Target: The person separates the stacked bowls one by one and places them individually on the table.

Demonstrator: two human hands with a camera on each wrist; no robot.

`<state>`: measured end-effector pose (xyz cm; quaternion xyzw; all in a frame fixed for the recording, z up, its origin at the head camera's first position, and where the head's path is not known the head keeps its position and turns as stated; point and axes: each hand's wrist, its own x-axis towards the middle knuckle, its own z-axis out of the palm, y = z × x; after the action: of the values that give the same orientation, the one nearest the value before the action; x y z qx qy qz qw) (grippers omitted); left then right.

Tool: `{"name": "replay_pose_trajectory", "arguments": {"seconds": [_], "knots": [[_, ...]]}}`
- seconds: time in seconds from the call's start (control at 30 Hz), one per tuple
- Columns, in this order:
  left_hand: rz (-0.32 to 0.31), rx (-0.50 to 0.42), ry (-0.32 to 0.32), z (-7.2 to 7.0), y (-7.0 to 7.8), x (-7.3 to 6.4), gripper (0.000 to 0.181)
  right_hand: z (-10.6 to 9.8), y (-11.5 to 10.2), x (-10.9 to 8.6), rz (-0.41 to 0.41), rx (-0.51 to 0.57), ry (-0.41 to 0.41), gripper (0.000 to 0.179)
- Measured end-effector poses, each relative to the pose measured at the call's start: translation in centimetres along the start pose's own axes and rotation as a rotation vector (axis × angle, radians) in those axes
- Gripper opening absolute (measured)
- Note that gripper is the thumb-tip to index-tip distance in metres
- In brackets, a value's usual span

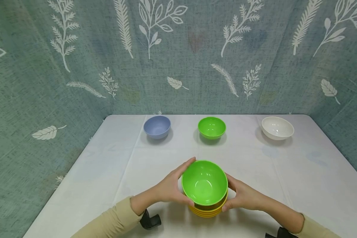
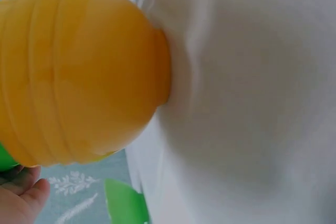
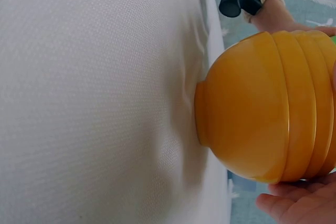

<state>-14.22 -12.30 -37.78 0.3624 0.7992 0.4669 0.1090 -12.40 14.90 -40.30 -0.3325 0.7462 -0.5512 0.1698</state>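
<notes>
A large green bowl (image 1: 204, 183) sits tilted at the top of a stack of several nested yellow bowls (image 1: 206, 212). My left hand (image 1: 171, 186) grips the green bowl from the left, its thumb at the near side and its fingers reaching round the far rim. From the right, my right hand (image 1: 246, 195) holds the bowl's side, with the thumb low beside the yellow rims. The wrist views show the bottom yellow bowl (image 3: 244, 108) standing with its foot on the white cloth. The green bowl is mostly hidden in both wrist views.
Along the back of the white-covered table (image 1: 107, 158) stand a blue bowl (image 1: 157, 127), a small green bowl (image 1: 212, 128) and a white bowl (image 1: 277, 128). Leaf-patterned curtains (image 1: 178, 79) hang behind and at both sides.
</notes>
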Motion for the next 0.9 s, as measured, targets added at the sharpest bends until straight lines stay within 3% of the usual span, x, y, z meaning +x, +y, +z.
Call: {"name": "replay_pose_trajectory", "arguments": {"seconds": [0.4, 0.6, 0.9], "knots": [[0.005, -0.031, 0.057, -1.7, 0.9, -0.1, 0.114, 0.0, 0.1, 0.0, -0.013, -0.036, 0.0, 0.097], [0.011, -0.027, 0.115, -2.9, 0.8, -0.5, 0.115, 0.0, -0.2, -0.1, 0.05, -0.065, 0.004, 0.098], [-0.051, -0.048, 0.183, -4.0, 0.7, -1.2, 0.113, 0.0, -0.6, -0.2, 0.085, -0.111, -0.005, 0.1]]}}
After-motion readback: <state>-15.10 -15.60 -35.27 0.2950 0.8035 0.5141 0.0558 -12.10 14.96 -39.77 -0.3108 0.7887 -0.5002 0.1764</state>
